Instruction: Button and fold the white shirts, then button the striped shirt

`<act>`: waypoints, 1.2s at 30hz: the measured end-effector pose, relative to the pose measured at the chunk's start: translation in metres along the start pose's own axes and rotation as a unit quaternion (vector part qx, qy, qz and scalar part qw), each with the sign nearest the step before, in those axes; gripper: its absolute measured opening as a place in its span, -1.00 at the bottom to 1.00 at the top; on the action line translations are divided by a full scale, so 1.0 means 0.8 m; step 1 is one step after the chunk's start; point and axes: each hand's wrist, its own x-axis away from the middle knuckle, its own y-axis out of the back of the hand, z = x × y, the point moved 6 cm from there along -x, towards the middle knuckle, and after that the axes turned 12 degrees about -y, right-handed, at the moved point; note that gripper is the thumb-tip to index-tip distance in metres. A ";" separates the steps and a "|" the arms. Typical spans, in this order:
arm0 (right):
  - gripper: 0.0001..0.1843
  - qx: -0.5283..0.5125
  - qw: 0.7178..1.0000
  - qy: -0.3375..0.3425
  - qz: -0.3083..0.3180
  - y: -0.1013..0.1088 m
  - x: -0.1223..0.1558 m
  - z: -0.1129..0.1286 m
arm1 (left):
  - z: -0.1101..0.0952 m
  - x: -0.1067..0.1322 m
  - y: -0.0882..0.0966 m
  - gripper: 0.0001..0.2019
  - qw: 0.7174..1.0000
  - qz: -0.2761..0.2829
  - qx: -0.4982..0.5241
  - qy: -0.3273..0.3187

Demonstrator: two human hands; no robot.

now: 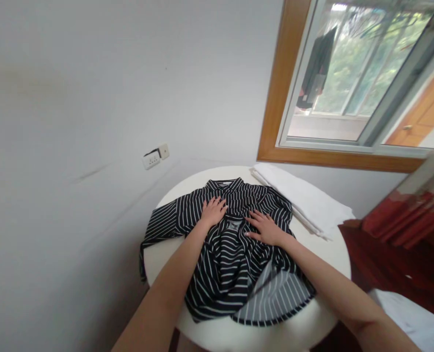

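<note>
A black shirt with white stripes (pixel 231 274) lies spread on a round white table (pixel 205 337), its collar towards the wall. The left sleeve stretches out and hangs over the table's edge. Creases run through the middle and lower part, and the hem is partly turned up, showing a paler inner side. My left hand (pixel 214 211) rests flat on the chest of the shirt with fingers spread. On the shirt's right half lies my right hand (pixel 266 229), palm down, fingers apart. Neither hand grips the fabric.
A folded white cloth (pixel 305 198) lies at the table's back right, partly over the edge. Behind stands a white wall with a socket (pixel 151 160). A wood-framed window (pixel 268 142) is at the upper right, a red and cream curtain (pixel 403 215) at the right. White fabric (pixel 411 318) shows lower right.
</note>
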 end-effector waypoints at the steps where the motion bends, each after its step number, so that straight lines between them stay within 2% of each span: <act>1: -0.29 -0.002 1.000 -0.001 -0.019 0.000 -0.006 -0.004 | -0.001 -0.003 0.005 -0.47 1.000 -0.006 -0.006 0.004; 4: -0.45 -0.009 0.997 -0.003 -0.070 -0.001 -0.019 -0.015 | -0.010 0.001 0.033 -0.53 0.996 -0.073 -0.046 -0.008; 6: -0.51 -0.012 0.994 -0.008 -0.106 0.001 -0.020 -0.020 | -0.023 0.017 0.055 -0.58 0.990 -0.124 -0.059 -0.033; 8: -0.55 -0.017 0.989 0.001 -0.144 0.009 -0.015 -0.017 | -0.038 0.041 0.066 -0.64 0.988 -0.137 -0.036 -0.066; 12: -0.60 -0.065 0.976 0.099 -0.184 0.036 0.011 0.021 | -0.063 0.098 0.064 -0.64 0.985 -0.130 0.008 -0.116; 14: -0.65 -0.092 0.968 0.168 -0.163 0.048 0.028 0.049 | -0.066 0.119 0.053 -0.60 0.986 -0.120 0.010 -0.116; 16: -0.67 -0.101 0.962 0.229 -0.105 0.050 0.046 0.074 | -0.063 0.131 0.038 -0.56 0.988 -0.099 0.004 -0.118; 19: -0.47 -0.095 0.960 0.264 -0.007 0.036 0.068 0.092 | -0.054 0.131 0.018 -0.54 0.990 -0.070 -0.009 -0.124; 22: -0.38 -0.092 0.963 0.250 0.030 0.013 0.077 0.088 | -0.043 0.116 0.010 -0.52 0.991 -0.058 -0.012 -0.123; 24: -0.50 -0.098 0.968 0.231 0.011 0.003 0.075 0.083 | -0.037 0.102 0.009 -0.50 0.991 -0.056 -0.009 -0.123; 27: -0.73 -0.109 0.970 0.213 -0.052 0.001 0.070 0.081 | -0.033 0.083 0.009 -0.50 0.989 -0.056 -0.002 -0.140; 31: -0.75 -0.131 0.957 0.229 -0.124 0.013 0.073 0.096 | -0.030 0.075 0.014 -0.52 0.983 -0.085 0.032 -0.157; 34: -0.72 -0.189 0.944 0.242 -0.123 0.018 0.083 0.115 | -0.029 0.081 0.026 -0.56 0.977 -0.117 0.071 -0.162; 36: -0.70 -0.246 0.927 0.267 -0.087 0.018 0.094 0.129 | -0.028 0.088 0.041 -0.58 0.974 -0.132 0.092 -0.158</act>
